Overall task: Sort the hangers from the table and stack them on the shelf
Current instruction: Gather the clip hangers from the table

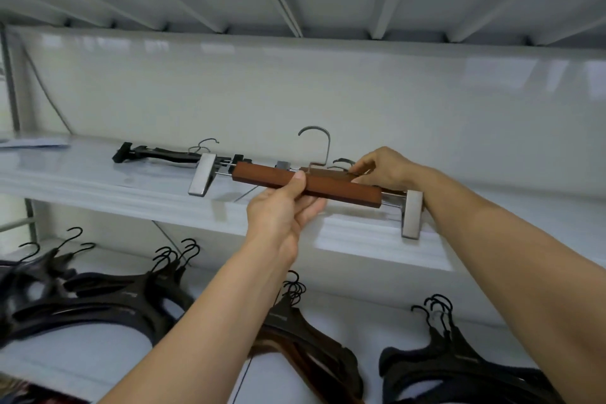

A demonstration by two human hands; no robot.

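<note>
A brown wooden clip hanger (341,188) with a metal hook and silver clips at both ends is held level just above the white shelf (98,180). My left hand (285,210) grips its bar from below, thumb on the front face. My right hand (383,170) reaches behind the bar and pinches another hanger lying there, partly hidden. A black clip hanger (157,154) lies on the shelf to the left.
On the lower shelf lie stacks of dark hangers: at the left (98,302), in the middle (308,338) and at the right (459,361). A paper (36,142) lies at the shelf's far left. The upper shelf's underside hangs overhead.
</note>
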